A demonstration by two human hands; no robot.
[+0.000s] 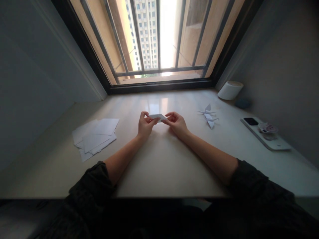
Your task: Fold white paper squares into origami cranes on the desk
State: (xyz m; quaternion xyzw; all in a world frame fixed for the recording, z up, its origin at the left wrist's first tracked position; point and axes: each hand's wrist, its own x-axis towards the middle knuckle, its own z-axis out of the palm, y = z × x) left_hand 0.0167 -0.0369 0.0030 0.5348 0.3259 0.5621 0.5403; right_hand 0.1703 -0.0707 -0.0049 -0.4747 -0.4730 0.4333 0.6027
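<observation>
A small folded piece of white paper (pixel 157 116) is held between my two hands, just above the white sill. My left hand (pixel 146 125) pinches its left end between thumb and fingers. On the right end, the thumb and fingers of my right hand (pixel 176 121) close in a pinch too. The fingers cover part of the paper, so its full shape is hidden. Off to the right of my right hand rest folded paper cranes (pixel 208 116), close together. Several loose sheets of white paper (pixel 97 135) lie overlapping to the left of my left hand.
A phone (pixel 265 134) in a pale case with a round grip lies at the right. Behind it are a white cylindrical object (pixel 230 90) and a blurred dark bluish thing (pixel 242 103) by the wall. A barred window (pixel 159 87) borders the sill (pixel 164 166) at the back.
</observation>
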